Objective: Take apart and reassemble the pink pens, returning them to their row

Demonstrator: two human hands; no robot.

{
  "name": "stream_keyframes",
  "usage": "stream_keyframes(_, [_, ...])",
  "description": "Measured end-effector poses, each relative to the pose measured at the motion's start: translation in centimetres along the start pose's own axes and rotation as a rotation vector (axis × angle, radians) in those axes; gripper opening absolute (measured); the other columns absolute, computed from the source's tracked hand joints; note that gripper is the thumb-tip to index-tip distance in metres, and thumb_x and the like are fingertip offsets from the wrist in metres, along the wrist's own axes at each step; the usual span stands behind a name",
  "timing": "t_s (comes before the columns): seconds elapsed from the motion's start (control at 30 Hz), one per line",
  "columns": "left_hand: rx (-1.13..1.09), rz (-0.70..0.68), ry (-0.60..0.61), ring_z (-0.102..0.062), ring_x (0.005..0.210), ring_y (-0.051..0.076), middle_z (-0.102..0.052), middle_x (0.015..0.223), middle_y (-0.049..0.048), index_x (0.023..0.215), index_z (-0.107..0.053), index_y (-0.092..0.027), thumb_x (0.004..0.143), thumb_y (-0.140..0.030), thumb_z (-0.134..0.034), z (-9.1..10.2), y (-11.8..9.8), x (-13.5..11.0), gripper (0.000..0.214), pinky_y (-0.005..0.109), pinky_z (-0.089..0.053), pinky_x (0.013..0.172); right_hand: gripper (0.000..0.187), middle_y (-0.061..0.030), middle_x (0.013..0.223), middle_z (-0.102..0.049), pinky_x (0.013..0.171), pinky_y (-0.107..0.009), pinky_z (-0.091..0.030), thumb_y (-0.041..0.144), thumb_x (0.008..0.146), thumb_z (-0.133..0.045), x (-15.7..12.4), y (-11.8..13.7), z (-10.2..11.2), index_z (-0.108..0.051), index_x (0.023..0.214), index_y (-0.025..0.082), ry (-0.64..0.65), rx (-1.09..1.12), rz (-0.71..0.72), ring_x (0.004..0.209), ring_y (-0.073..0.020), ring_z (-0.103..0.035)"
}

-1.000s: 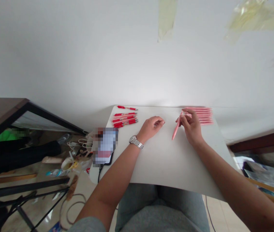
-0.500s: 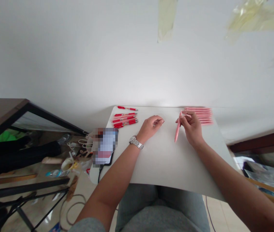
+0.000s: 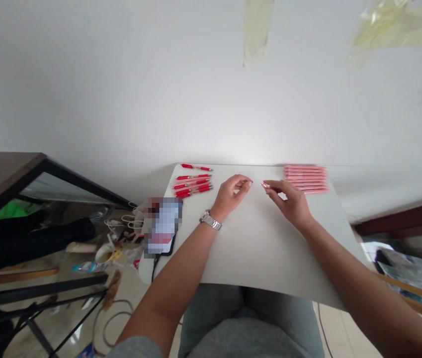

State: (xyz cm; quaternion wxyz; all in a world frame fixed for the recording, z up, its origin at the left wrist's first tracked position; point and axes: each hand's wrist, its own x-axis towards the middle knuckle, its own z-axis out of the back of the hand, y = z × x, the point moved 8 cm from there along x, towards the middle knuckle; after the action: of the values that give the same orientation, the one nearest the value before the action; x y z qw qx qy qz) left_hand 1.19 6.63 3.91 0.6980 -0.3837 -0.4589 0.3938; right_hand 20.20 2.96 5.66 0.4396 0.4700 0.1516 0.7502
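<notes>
On the small white table [image 3: 255,248], my left hand [image 3: 232,193] rests with a silver watch on its wrist. Its fingers are curled into a pinch, and I cannot make out what they hold, if anything. My right hand [image 3: 289,200] lies just to its right, fingers closed. A pink pen tip [image 3: 265,185] pokes out at the fingertips and points toward the left hand, while the rest of the pen is hidden under the hand. Several red pens [image 3: 194,183] lie at the table's far left. A neat row of pink pens [image 3: 305,178] lies at the far right.
A phone [image 3: 162,226] with a cable sits at the table's left edge. Beside the table on the left are a dark desk [image 3: 5,174] and floor clutter with a cup [image 3: 102,253] and cables. A white wall stands right behind the table.
My right hand has swung the pink pen from hanging downward to lying under the hand, and has moved left toward the left hand. The left hand has lifted slightly.
</notes>
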Motion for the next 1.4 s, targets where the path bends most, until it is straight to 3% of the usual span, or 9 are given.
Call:
stream_keyframes(0.2, [-0.055, -0.057, 0.049, -0.074, 0.101, 0.018, -0.076, 0.11, 0.0079, 0.113, -0.07, -0.019, 0.099, -0.043, -0.066, -0.6, -0.8, -0.1, 0.029, 0.03, -0.061, 0.092, 0.03, -0.0066, 0.098, -0.07, 0.071, -0.032, -0.054, 0.03, 0.106, -0.057, 0.2, 1.3, -0.3, -0.07, 0.133, 0.031, 0.118, -0.134, 0.141, 0.082, -0.0187, -0.068])
stream_keyframes(0.5, [0.014, -0.109, 0.052, -0.074, 0.092, 0.015, -0.075, 0.102, 0.006, 0.103, -0.071, -0.018, 0.1, -0.038, -0.065, -0.8, -0.9, -0.1, 0.02, 0.027, -0.061, 0.087, 0.037, -0.0084, 0.106, -0.069, 0.078, -0.034, -0.056, 0.021, 0.105, -0.052, 0.4, 1.9, -0.5, -0.066, 0.138, 0.032, 0.225, -0.164, 0.219, 0.089, -0.0207, -0.07])
stream_keyframes(0.7, [0.125, -0.093, 0.111, -0.072, 0.092, 0.015, -0.075, 0.103, 0.0055, 0.106, -0.071, -0.019, 0.101, -0.033, -0.062, -1.2, -0.5, -0.1, 0.017, 0.027, -0.059, 0.086, 0.026, -0.0068, 0.105, -0.073, 0.08, -0.036, -0.057, 0.021, 0.101, -0.057, 0.8, 0.5, 0.4, -0.068, 0.124, 0.027, 0.256, -0.161, 0.188, 0.089, -0.0215, -0.07])
stream_keyframes(0.83, [0.188, -0.066, 0.151, -0.072, 0.093, 0.016, -0.075, 0.105, 0.0068, 0.107, -0.071, -0.019, 0.103, -0.035, -0.057, -1.5, 0.3, -0.1, 0.021, 0.029, -0.059, 0.087, 0.017, -0.0067, 0.101, -0.073, 0.077, -0.036, -0.056, 0.021, 0.099, -0.059, 0.8, -0.9, 0.8, -0.069, 0.112, 0.025, 0.411, -0.167, 0.213, 0.089, -0.0224, -0.07])
stream_keyframes(1.03, [0.219, -0.059, 0.157, -0.071, 0.092, 0.016, -0.075, 0.103, 0.0051, 0.105, -0.071, -0.02, 0.103, -0.034, -0.055, -1.8, 0.8, 0.1, 0.021, 0.028, -0.058, 0.087, 0.009, -0.0056, 0.097, -0.074, 0.076, -0.034, -0.054, 0.023, 0.094, -0.061, 0.9, -3.6, 3.0, -0.068, 0.101, 0.025, 0.474, -0.26, 0.109, 0.087, -0.0224, -0.07])
stream_keyframes(1.2, [0.241, -0.06, 0.159, -0.07, 0.091, 0.015, -0.075, 0.102, 0.0042, 0.105, -0.071, -0.021, 0.103, -0.034, -0.055, -2.0, 0.9, 0.2, 0.021, 0.028, -0.056, 0.086, 0.007, -0.0037, 0.095, -0.076, 0.074, -0.033, -0.051, 0.027, 0.092, -0.062, 0.9, -5.8, 6.0, -0.068, 0.095, 0.025, 0.424, -0.371, -0.022, 0.084, -0.0221, -0.071])
stream_keyframes(1.4, [0.239, -0.061, 0.148, -0.07, 0.09, 0.015, -0.075, 0.102, 0.0036, 0.103, -0.071, -0.021, 0.103, -0.034, -0.056, -2.0, 1.0, 0.3, 0.02, 0.028, -0.056, 0.085, 0.005, -0.0046, 0.091, -0.074, 0.073, -0.035, -0.05, 0.027, 0.088, -0.063, 1.1, -7.4, 9.1, -0.066, 0.088, 0.024, 0.337, -0.48, -0.059, 0.08, -0.0228, -0.068])
